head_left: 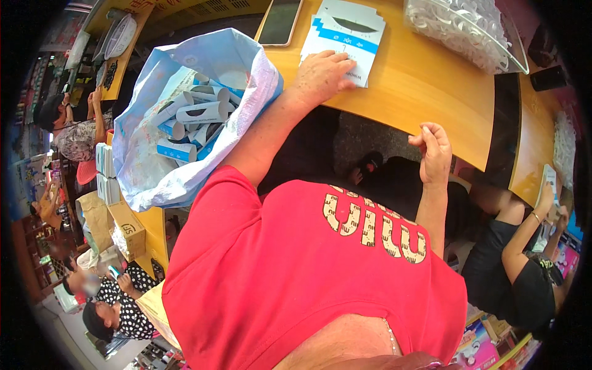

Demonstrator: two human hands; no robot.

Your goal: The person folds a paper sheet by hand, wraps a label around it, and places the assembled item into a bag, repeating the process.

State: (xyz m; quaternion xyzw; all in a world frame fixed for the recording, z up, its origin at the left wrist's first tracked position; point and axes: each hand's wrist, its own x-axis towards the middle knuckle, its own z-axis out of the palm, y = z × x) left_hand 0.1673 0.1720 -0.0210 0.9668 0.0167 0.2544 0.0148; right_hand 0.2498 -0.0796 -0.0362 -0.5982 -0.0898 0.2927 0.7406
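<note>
My left hand (322, 75) lies with its fingers out on the lower part of a stack of flat printed cards (351, 38). The cards are white with a blue band and a dark curved shape, and they sit slightly fanned on the yellow wooden table (425, 80). Off the table's near edge, my right hand (433, 148) is raised with its fingers curled in, and nothing shows in them. Left of my left forearm stands an open pale-blue woven sack (148, 179). Several cards rolled into tubes (202, 112), white and blue, lie loosely inside it.
A phone (280, 21) rests left of the cards. At the table's far right is a clear bin (459, 31) full of white plastic loops. A person (524, 259) sits at the right holding a card. Other people sit at the left, near a cardboard box (127, 231).
</note>
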